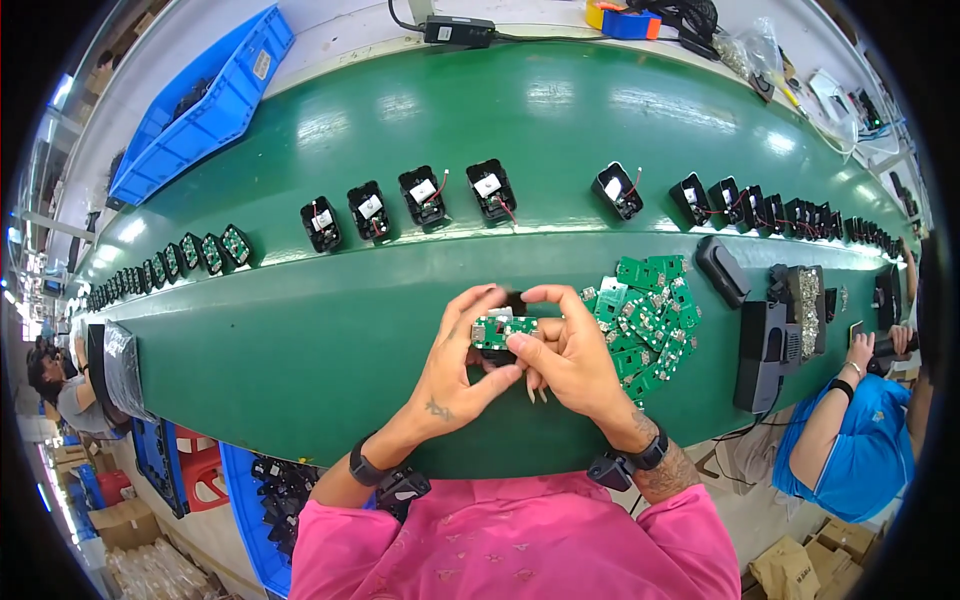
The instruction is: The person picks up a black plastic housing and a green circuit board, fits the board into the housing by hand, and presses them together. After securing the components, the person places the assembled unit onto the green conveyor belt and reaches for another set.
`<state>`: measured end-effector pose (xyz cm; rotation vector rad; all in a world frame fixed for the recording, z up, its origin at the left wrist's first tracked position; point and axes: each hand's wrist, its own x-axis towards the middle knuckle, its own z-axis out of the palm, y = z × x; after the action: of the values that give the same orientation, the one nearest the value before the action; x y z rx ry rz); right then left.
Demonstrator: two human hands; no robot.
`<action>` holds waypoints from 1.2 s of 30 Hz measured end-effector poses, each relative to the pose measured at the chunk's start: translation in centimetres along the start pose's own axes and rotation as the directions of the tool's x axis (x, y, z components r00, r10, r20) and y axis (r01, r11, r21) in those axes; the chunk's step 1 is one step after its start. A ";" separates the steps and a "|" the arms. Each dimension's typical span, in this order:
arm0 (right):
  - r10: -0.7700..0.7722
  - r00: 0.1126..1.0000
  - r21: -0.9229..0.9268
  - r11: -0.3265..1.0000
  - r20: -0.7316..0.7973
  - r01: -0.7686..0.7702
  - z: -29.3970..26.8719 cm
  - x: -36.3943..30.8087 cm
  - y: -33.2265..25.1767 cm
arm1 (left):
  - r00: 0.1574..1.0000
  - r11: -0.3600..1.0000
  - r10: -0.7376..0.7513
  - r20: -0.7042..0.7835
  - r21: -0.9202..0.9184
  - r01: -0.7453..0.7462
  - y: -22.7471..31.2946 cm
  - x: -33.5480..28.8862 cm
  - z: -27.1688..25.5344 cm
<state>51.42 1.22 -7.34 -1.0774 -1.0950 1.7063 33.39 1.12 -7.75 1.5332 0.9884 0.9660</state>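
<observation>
Between my two hands, over the middle of the green bench, is a green circuit board at the top of a black housing, which my fingers largely hide. My left hand wraps the left side, its fingers round the far edge. With the thumb on the board's near right corner, my right hand grips the other side; its index finger curves over the far edge. Right of my right hand lies a heap of loose green circuit boards.
Open black housings with white parts and red wires line the bench's far strip. Housings with green boards run leftward. A grey device and a black cover sit right. Blue bins stand far left and near left. Co-workers sit either side.
</observation>
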 end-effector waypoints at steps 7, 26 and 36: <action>-0.291 0.954 -0.486 0.845 -0.071 0.222 -0.1 -0.1 0.4 | 0.992 0.960 -0.108 0.064 -0.253 0.121 -1.0 0.2 -1.1; -0.726 0.675 -0.745 0.378 0.129 0.549 0.7 0.1 1.2 | 0.972 0.965 -0.037 -0.233 -0.263 -0.027 -0.3 -0.5 0.6; -0.565 0.792 -0.638 0.526 0.232 0.563 -0.1 0.1 0.6 | 0.932 0.936 0.262 -0.250 0.302 -0.182 -0.6 -0.7 1.1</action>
<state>51.40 1.23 -7.96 -0.9621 -1.9133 0.7521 34.11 0.18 -8.53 1.7999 1.2096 1.2838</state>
